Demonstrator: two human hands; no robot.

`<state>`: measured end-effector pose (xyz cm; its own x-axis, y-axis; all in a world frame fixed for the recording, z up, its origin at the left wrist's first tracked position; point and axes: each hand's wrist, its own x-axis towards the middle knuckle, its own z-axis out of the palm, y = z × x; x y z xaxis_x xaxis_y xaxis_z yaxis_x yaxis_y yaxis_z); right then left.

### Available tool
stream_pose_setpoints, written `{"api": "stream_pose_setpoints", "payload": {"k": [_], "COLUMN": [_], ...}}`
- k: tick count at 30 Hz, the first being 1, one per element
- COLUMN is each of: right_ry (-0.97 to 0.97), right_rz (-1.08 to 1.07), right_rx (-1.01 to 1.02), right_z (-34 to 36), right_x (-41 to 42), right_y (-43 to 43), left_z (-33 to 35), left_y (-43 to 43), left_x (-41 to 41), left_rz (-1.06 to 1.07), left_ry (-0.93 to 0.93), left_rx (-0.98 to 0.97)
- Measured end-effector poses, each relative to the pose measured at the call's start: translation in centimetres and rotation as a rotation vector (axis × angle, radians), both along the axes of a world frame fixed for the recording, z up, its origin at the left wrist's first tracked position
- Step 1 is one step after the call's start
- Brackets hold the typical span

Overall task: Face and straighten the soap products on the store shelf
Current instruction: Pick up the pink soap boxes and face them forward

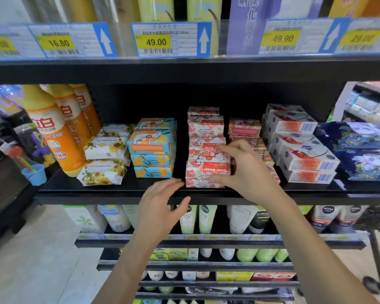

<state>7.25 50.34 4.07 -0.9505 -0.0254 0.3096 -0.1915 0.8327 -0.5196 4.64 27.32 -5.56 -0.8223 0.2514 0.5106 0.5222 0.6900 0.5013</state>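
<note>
On middle shelf (119,191), pink soap stack (206,167) at front edge | right grip (244,170) grasps its side, left grip (160,205) released beside it | risk: tall stack may topple off edge if tugged unevenly

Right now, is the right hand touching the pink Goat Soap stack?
Touching. The head view shows the right hand on the pink Goat Soap stack: fingers curl round its right side, thumb presses its lower front.
</note>
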Motion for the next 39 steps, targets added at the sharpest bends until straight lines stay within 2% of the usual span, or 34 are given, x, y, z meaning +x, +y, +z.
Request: {"api": "stream_pose_setpoints", "payload": {"k": [4,6,9,11,13,16,21,23,29,34,39], "right_ry": [0.113,0.171,0.244,0.298,0.344,0.366,0.347,0.275,0.046,-0.023,-0.005], "right_rz": [0.014,0.026,0.047,0.066,0.078,0.1,0.155,0.175,0.157,0.11,0.102], "right_rx": [-0.026,-0.039,-0.079,-0.126,-0.143,-0.173,-0.241,-0.356,-0.936,-1.179,-1.269], "right_z": [-0.7,-1.0,-1.2,-1.4,-1.5,-1.9,-2.1,-2.0,-1.8,-2.2,-2.7], "right_x": [0.5,1.0,2.1,3.1,3.9,5.0,6.7,7.3,8.4,8.5,8.4], "right_y": [0.1,0.2,0.4,0.7,1.0,1.2,1.2,1.4,1.3,1.1,0.7], "left_z": [0.8,1.7,3.8,5.1,6.2,7.2,7.7,7.6,7.7,7.6,7.6], "left_y": [0.3,0.2,0.0,0.6,1.6,3.5,5.3,5.6,6.3,6.3,5.9], "left_x": [0.4,0.6,1.7,3.0,4.4,6.2,7.4,7.6,8.4,8.8,8.5], "left_rz": [-0.017,-0.035,-0.092,-0.087,-0.094,-0.206,-0.212,-0.203,-0.257,-0.282,-0.303], "left_ry": [-0.043,-0.144,-0.359,-0.422,-0.494,-0.617,-0.624,-0.627,-0.606,-0.6,-0.605], "left_rx": [0.04,0.122,0.466,0.724,0.861,0.882,0.994,1.024,1.032,1.002,0.964]}}
